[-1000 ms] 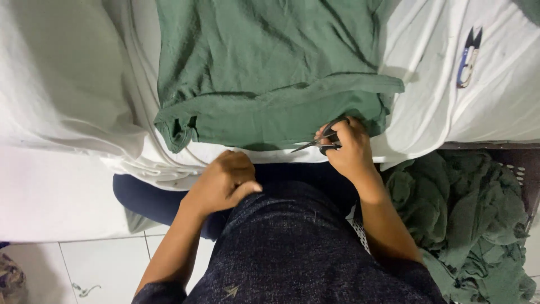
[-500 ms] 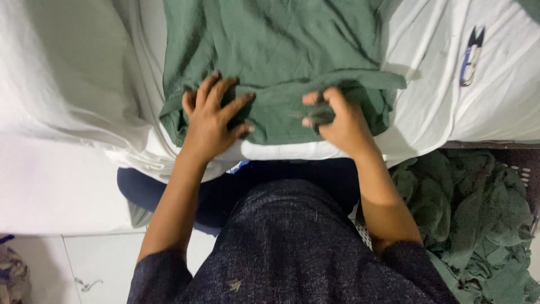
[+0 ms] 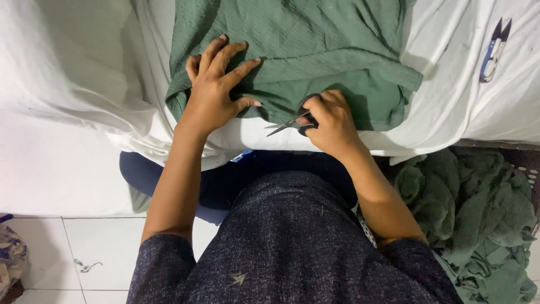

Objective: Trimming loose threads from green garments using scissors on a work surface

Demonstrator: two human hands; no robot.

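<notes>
A green garment (image 3: 315, 50) lies spread on a white cloth-covered surface (image 3: 84, 84). My left hand (image 3: 216, 84) presses flat on the garment's lower left part, fingers apart. My right hand (image 3: 332, 121) grips small thread snips (image 3: 289, 123) at the garment's near edge, their blades pointing left.
A second pair of blue and white snips (image 3: 495, 50) lies on the white cloth at the upper right. A heap of green garments (image 3: 478, 208) sits in a basket at my right. White floor tiles (image 3: 84, 253) show at the lower left.
My left hand rose from my lap onto the garment and now presses it flat. My right hand shifted along the near edge, and the snips show again with blades pointing left.
</notes>
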